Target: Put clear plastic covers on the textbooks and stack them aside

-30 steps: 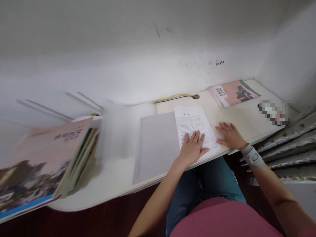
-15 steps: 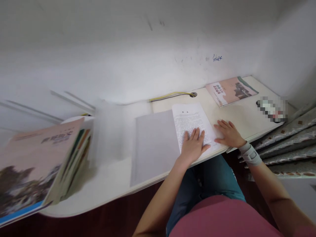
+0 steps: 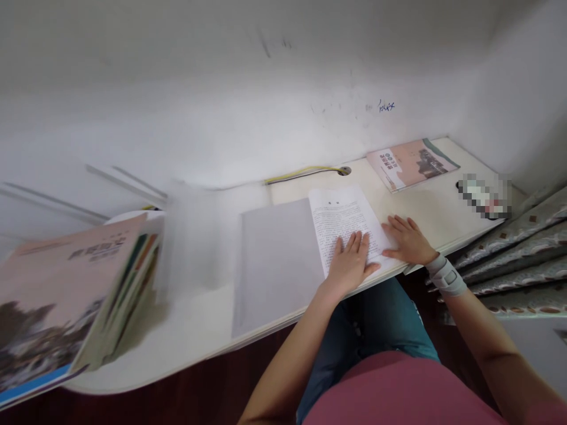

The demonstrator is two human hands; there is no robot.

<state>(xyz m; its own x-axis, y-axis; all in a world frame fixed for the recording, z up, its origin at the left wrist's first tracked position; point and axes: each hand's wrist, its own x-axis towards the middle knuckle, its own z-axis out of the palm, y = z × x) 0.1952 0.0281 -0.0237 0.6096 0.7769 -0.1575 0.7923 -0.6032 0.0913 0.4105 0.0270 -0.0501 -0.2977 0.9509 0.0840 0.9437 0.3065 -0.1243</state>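
Note:
A booklet lies open on the white desk, with a printed page (image 3: 339, 215) on its right side and a plain grey sheet (image 3: 277, 265) on its left. My left hand (image 3: 351, 262) rests flat on the lower part of the printed page, its fingers stretched out and covering some of the text. Just right of the page, my right hand (image 3: 408, 241) lies flat with fingers spread, its thumb side by the page's edge. Around my right wrist is a light grey band (image 3: 448, 276).
A stack of books with a pink cover (image 3: 75, 265) stands at the left. Toward the back right lies a pink book (image 3: 414, 164), with a blurred-out object (image 3: 484, 196) beyond it. A yellow cable (image 3: 305, 171) runs into a desk hole. Patterned curtain folds (image 3: 518, 248) hang at the right.
The view has shifted very slightly, so everything sits a little further left. Both hands stay in place on the page and desk.

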